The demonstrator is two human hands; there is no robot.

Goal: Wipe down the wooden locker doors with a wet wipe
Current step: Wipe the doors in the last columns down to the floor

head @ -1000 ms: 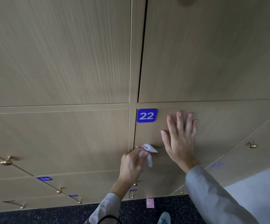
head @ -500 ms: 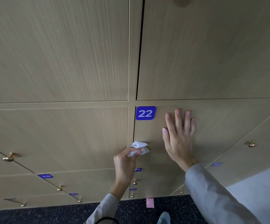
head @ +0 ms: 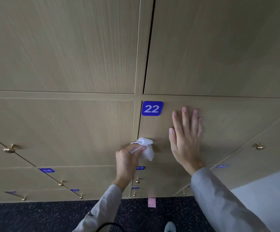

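Head view, listed from nearest outward. Grey sleeves (head: 223, 203) on both arms, entering from the bottom edge; a dark cord loop (head: 109, 227) at the bottom centre; the toe of a shoe (head: 170, 227) beside it. Dark speckled floor (head: 35, 216) along the base of the lockers, with a small pink note (head: 152, 202) lying on it close to the locker foot.

Left hand (head: 127, 162) — fingers curled, pinching a crumpled white wet wipe (head: 145, 147) between thumb and fingertips; the wipe is bunched against the left edge of door 22 (head: 233, 131), near the vertical seam, with a loose tail hanging below the fingers. Whatever lies directly under the wipe is hidden.

Right hand (head: 185, 139) — flat on door 22, fingers straight and close together, pointing up, thumb out to the left; it sits just to the right of the wipe, not touching it.

Blue plate 22 (head: 152, 108) in the door's upper left corner, above the wipe and left of the right hand's fingertips.

Neighbouring doors: brass knob (head: 10, 148) on the door at left, brass knob (head: 259, 146) on the door at right; lower rows carry a blue plate 38 (head: 47, 170), a plate 39 (head: 140, 168) partly behind the left hand, and further small knobs with plates too blurred to read.

Upper doors (head: 60, 47) — plain wood grain; a dark vertical gap (head: 148, 47) runs between them.
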